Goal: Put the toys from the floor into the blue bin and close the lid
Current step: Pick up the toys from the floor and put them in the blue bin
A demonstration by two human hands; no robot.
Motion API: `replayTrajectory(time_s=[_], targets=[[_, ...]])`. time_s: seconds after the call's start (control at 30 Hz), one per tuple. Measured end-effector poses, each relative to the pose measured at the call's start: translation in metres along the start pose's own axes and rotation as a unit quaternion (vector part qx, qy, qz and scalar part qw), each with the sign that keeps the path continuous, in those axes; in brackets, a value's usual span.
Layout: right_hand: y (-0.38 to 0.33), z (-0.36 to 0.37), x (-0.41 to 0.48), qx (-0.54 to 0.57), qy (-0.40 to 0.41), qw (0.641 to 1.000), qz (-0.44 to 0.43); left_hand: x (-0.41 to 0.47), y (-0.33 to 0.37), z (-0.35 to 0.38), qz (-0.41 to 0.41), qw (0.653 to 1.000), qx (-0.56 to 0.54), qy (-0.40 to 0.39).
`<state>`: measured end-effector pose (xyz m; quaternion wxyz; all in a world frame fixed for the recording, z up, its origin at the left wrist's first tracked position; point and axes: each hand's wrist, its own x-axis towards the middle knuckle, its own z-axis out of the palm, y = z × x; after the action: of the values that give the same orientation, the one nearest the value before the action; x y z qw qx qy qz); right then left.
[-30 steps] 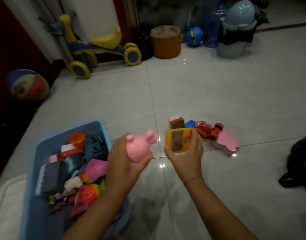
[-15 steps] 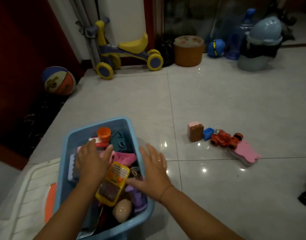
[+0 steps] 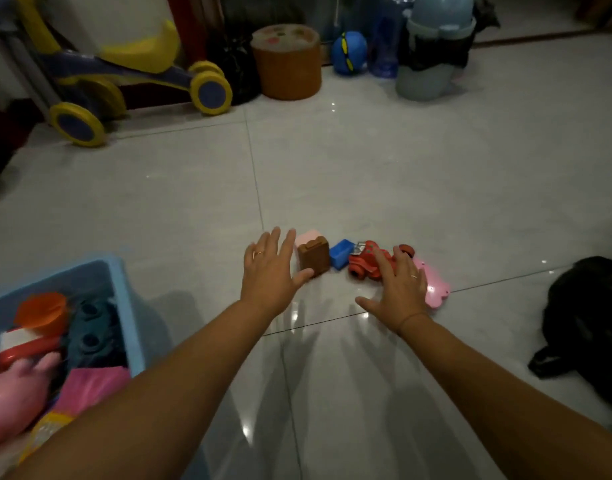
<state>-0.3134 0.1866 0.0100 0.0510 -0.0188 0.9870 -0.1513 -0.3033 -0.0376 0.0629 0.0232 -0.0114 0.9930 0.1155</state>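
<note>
Both hands spread, empty: left hand (image 3: 270, 271) beside brown block (image 3: 313, 259); right hand (image 3: 400, 285) partly hides red car (image 3: 365, 261); bin (image 3: 119, 289) cropped.

1. The bin (image 3: 121, 292) stands on the floor (image 3: 367, 174) at the near left, with toys inside it
2. A row of toys lies on the floor ahead: two blocks (image 3: 314, 259) leftmost, a small block (image 3: 341, 253) next, then a toy vehicle (image 3: 365, 263), then a flat toy (image 3: 434, 289) rightmost
3. A ride-on (image 3: 131, 77) stands far left by the wall, a stool (image 3: 286, 62) to its right
</note>
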Motion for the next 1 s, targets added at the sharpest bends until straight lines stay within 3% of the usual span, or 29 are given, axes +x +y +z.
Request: replayTrajectory(time_s=[0.37, 0.57, 0.73, 1.0], targets=[[0.052, 0.037, 0.088, -0.081, -0.010, 0.997, -0.012, 0.091, 0.013, 0.085, 0.033, 0.997, 0.046, -0.061], [0.048, 0.040, 0.085, -0.063, 0.034, 0.997, -0.007, 0.088, 0.014, 0.090, 0.032, 0.999, 0.022, -0.021], [0.032, 0.032, 0.062, -0.019, 0.082, 0.996, 0.006, 0.059, 0.012, 0.070, 0.040, 0.999, 0.005, 0.024], [-0.033, -0.015, -0.001, 0.048, 0.142, 0.987, -0.061, -0.022, -0.016, -0.020, 0.027, 0.991, -0.054, 0.119]])
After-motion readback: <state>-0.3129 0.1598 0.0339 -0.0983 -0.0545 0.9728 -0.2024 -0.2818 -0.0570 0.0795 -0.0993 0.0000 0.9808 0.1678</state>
